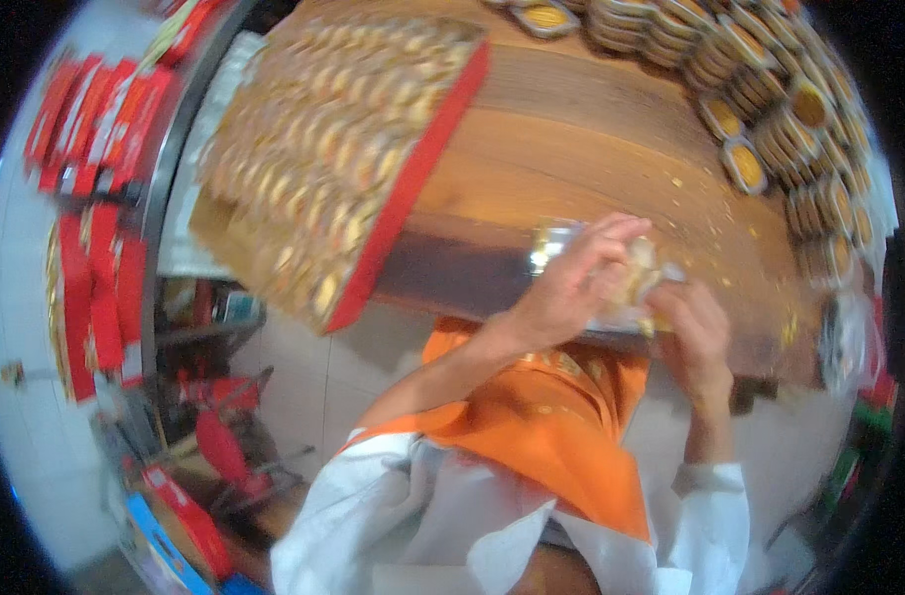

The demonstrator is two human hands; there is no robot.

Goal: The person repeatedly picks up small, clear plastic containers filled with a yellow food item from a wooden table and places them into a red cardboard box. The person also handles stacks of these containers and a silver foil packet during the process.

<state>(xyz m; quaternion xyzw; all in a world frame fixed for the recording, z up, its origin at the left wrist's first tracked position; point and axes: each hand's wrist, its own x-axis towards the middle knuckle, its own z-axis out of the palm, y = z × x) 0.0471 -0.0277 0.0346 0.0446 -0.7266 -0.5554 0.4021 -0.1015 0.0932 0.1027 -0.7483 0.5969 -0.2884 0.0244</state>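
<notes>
My left hand (579, 279) is at the table's near edge, its fingers bent over a pale, blurred item in clear plastic wrap (631, 286). On the other side of that item, my right hand (690, 320) has its fingertips drawn together at the wrap's edge. Motion blur hides what the item is and how firmly each hand grips. A shiny metallic piece (553, 245) lies just beyond my left hand, partly hidden by it. To the left stands a shallow red-sided box (415, 186) with rows of wrapped yellowish pieces (326, 141) in it.
Stacks of small oval trays with yellow-orange contents (746, 165) line the wooden table's (571, 141) far right side. Yellow crumbs (791, 323) are scattered at the right. Clear plastic bags (846, 342) lie at the right edge. Red boxes (99, 119) are stacked at the far left.
</notes>
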